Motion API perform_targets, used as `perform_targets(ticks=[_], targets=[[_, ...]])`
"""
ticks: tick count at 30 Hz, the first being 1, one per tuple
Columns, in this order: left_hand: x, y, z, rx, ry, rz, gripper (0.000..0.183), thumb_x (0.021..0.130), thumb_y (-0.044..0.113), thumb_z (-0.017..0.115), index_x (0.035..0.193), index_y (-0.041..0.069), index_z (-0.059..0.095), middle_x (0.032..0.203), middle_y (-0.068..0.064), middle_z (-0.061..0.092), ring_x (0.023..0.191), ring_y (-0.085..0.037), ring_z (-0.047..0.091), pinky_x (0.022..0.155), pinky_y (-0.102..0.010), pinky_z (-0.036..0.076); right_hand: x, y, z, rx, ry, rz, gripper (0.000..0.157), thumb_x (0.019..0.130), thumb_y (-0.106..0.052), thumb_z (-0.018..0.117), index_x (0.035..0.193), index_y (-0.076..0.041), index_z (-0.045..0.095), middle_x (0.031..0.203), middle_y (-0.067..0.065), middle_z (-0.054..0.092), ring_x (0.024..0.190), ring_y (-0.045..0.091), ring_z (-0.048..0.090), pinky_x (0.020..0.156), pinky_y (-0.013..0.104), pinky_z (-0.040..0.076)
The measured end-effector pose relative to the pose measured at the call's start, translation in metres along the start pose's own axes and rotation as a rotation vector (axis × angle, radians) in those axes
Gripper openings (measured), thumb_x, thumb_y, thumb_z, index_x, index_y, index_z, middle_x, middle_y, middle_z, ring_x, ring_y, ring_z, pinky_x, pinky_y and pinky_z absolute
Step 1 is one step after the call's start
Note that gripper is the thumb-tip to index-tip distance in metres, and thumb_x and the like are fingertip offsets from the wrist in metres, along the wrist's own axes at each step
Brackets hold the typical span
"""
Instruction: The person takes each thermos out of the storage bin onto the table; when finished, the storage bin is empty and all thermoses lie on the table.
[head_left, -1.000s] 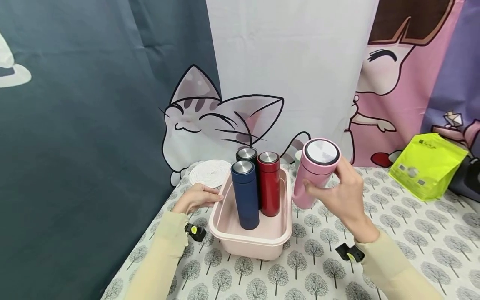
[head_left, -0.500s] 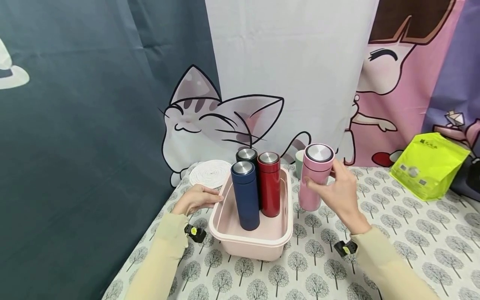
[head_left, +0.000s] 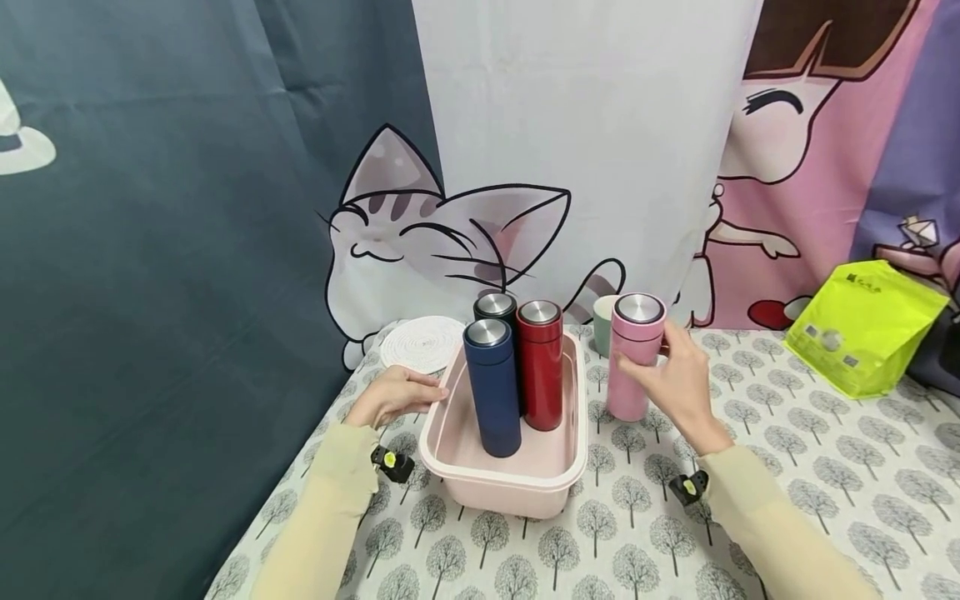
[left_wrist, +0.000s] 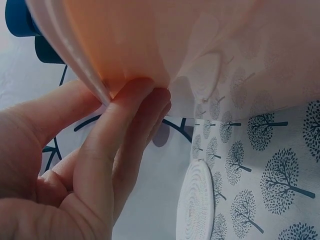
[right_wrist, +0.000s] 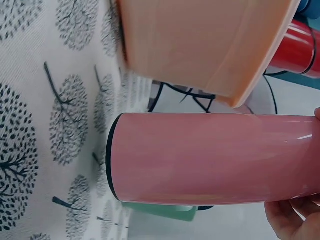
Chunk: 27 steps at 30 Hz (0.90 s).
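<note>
My right hand (head_left: 678,379) grips a pink thermos bottle (head_left: 628,387) upright, to the right of a pale pink plastic basin (head_left: 502,498). The bottle's base is close to the tablecloth; I cannot tell whether it touches. At the basin's left rim, my left hand (head_left: 397,394) pinches the edge between thumb and fingers, plain in the left wrist view (left_wrist: 115,135). Inside the basin stand a blue thermos bottle (head_left: 493,400), a red thermos bottle (head_left: 542,375) and a black thermos bottle (head_left: 495,305), the last mostly hidden behind the other two.
A pale green cup (head_left: 602,332) stands behind the pink bottle, partly hidden. A round white woven mat (head_left: 422,344) lies behind my left hand. At the back right sits a lime-yellow bag (head_left: 862,329). A tree-print cloth (head_left: 637,542) covers the table; printed curtains hang behind.
The pink thermos bottle has come down toward the table and slightly right, from tilted to upright, in my right hand. My left hand stays at the basin's rim.
</note>
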<state>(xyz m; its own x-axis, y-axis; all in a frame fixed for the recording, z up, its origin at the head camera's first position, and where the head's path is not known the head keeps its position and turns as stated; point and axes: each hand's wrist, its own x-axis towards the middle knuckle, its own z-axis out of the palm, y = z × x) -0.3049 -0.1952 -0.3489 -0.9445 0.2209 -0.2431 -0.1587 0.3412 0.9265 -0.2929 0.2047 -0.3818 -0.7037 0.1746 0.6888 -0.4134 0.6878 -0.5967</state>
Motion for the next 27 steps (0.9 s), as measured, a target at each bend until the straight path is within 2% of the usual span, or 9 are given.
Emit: perform_targets(ticks=[7, 16, 20, 27], targets=[[0.004, 0.008, 0.001, 0.004, 0.006, 0.014, 0.044, 0.088, 0.005, 0.070, 0.126, -0.014, 0.057, 0.119, -0.027, 0.066, 0.099, -0.027, 0.072, 0.090, -0.034, 0.060, 0.011, 0.013, 0.001, -0.032, 0.001, 0.041, 0.057, 0.073, -0.025, 0.085, 0.118, -0.002, 0.060, 0.111, 0.021, 0.065, 0.096, 0.039, 0.064, 0.080, 0.056, 0.057], [0.003, -0.003, 0.002, 0.016, 0.004, 0.001, 0.047, 0.088, 0.006, 0.071, 0.127, -0.014, 0.056, 0.118, -0.026, 0.066, 0.102, -0.030, 0.071, 0.091, -0.036, 0.059, 0.006, 0.021, 0.005, -0.018, -0.018, 0.115, 0.055, 0.077, -0.033, 0.083, 0.119, -0.005, 0.059, 0.110, 0.017, 0.066, 0.097, 0.036, 0.063, 0.081, 0.053, 0.056], [0.003, -0.005, 0.001, 0.015, 0.005, 0.006, 0.047, 0.089, 0.006, 0.071, 0.128, -0.015, 0.055, 0.119, -0.027, 0.066, 0.102, -0.030, 0.070, 0.091, -0.036, 0.059, 0.005, 0.024, 0.008, -0.015, -0.013, 0.125, 0.055, 0.077, -0.033, 0.082, 0.118, -0.005, 0.059, 0.109, 0.017, 0.066, 0.096, 0.036, 0.063, 0.081, 0.054, 0.055], [0.002, -0.007, 0.002, -0.012, -0.003, 0.006, 0.046, 0.089, 0.003, 0.069, 0.128, -0.016, 0.054, 0.122, -0.029, 0.063, 0.104, -0.030, 0.070, 0.092, -0.037, 0.059, 0.004, 0.030, 0.010, -0.015, -0.033, 0.200, 0.056, 0.081, -0.037, 0.078, 0.121, -0.006, 0.056, 0.112, 0.017, 0.062, 0.101, 0.036, 0.059, 0.084, 0.055, 0.052]])
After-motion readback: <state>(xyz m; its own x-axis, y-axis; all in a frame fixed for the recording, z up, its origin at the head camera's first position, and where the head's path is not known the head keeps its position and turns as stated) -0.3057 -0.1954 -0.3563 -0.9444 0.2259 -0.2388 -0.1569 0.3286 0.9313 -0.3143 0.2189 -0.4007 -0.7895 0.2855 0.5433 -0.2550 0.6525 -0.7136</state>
